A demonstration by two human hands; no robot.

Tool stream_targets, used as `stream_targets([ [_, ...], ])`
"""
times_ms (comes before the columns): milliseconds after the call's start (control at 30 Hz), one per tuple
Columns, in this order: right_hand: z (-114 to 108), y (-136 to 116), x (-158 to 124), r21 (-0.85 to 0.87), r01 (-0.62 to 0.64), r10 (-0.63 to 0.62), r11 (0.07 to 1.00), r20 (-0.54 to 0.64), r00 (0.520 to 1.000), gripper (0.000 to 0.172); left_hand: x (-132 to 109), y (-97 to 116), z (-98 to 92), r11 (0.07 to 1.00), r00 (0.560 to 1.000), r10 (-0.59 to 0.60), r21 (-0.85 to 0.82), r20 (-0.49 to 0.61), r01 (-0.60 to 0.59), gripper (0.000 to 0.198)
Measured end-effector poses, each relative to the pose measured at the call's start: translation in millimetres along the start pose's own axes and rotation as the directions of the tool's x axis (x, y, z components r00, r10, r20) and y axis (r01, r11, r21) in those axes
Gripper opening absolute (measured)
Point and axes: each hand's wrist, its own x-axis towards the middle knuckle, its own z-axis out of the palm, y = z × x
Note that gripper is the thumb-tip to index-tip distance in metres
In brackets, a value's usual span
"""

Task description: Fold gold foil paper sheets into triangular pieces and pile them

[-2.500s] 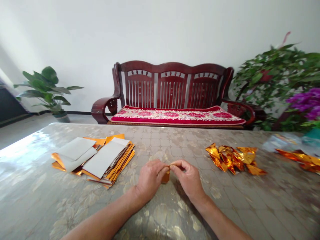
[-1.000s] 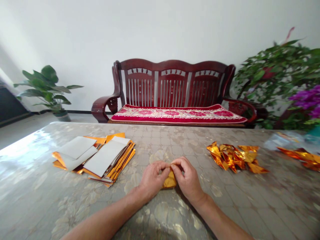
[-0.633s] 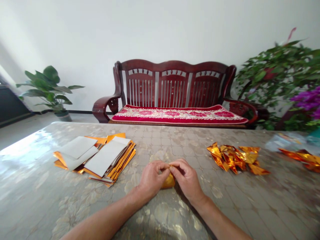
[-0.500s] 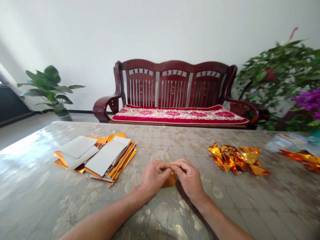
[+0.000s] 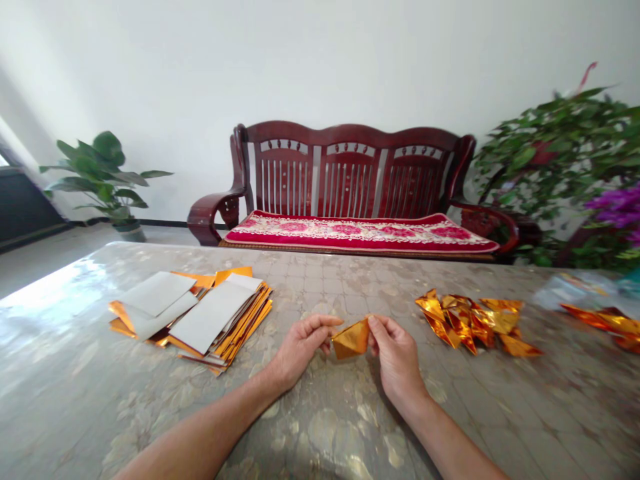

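Observation:
A folded piece of gold foil paper (image 5: 351, 340) is between my two hands, just above the table's near middle. My right hand (image 5: 399, 350) pinches its right end between thumb and fingers. At the paper's left corner is my left hand (image 5: 305, 347), its index finger stretched out above that corner and the fingers somewhat apart. Whether the left fingertips touch the paper is hard to make out. To the left lies a stack of paper sheets (image 5: 213, 313), white on one face and gold on the other. Several folded gold foil pieces (image 5: 470, 320) lie in a pile to the right.
The table (image 5: 320, 427) has a patterned, glossy cover. At its right edge are a clear plastic bag (image 5: 575, 288) and more gold foil pieces (image 5: 607, 323). Beyond stands a dark red wooden bench (image 5: 347, 173) with a red floral cushion (image 5: 360, 232), with potted plants (image 5: 107, 177) to either side.
My hands have moved apart from a joint pinch over the paper. The paper now shows as a folded, pointed shape by my right fingers, and my left index finger has straightened.

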Motion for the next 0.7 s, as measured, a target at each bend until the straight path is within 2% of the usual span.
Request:
stream_targets([
  [167, 0, 0, -1, 0.019, -0.058, 0.058, 0.998, 0.005, 0.998, 0.039, 0, -3, 0.0, 0.996, 0.99, 0.029, -0.093, 0.139, -0.016, 0.043],
  [267, 0, 0, -1, 0.026, -0.055, 0.055, 0.998, 0.001, 0.998, 0.039, -3, 3, -2.3, 0.997, 0.986, 0.043, 0.06, 0.163, -0.054, 0.041],
  [367, -1, 0, -1, 0.041, -0.064, 0.064, 0.997, -0.007, 0.998, 0.039, -5, 8, -4.5, 0.952, 0.988, 0.092, 0.28, 0.127, -0.125, 0.048],
  [433, -1, 1, -1, 0.053, -0.075, 0.076, 0.996, -0.007, 0.997, 0.039, -5, 9, -4.1, 0.929, 0.986, 0.146, 0.331, 0.087, -0.167, 0.05],
  [533, 0, 2, -2, 0.071, -0.086, 0.086, 0.994, 0.007, 0.996, 0.039, -3, 4, -0.7, 0.934, 0.982, 0.181, 0.306, 0.044, -0.186, 0.052],
  [700, 2, -1, -5, 0.068, -0.073, 0.067, 0.995, 0.085, 0.994, 0.039, 2, -11, 4.1, 0.971, 0.992, 0.119, 0.214, -0.03, -0.11, 0.054],
])
